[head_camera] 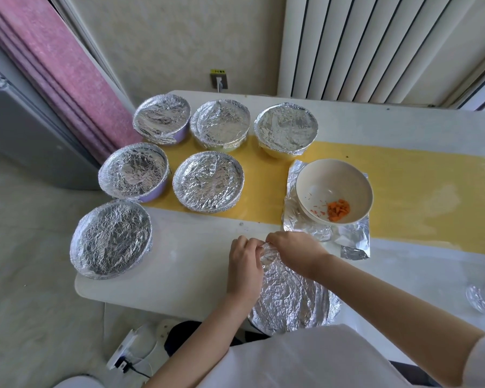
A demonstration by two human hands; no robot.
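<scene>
Six covered bowls stand done; left hand and right hand pinch foil over a seventh (the carrot bowl looks left to cover).

A small yellow rectangular sticker on the cream far wall carries the scene's only writing, a single short row of dark Chinese characters. It sits just above a grey wall socket holding a white plug, left of the white ribbed radiator. The row is blurred at this size. It seems to read 小心触电, an electric-shock warning, but this cannot be told for certain.
</scene>
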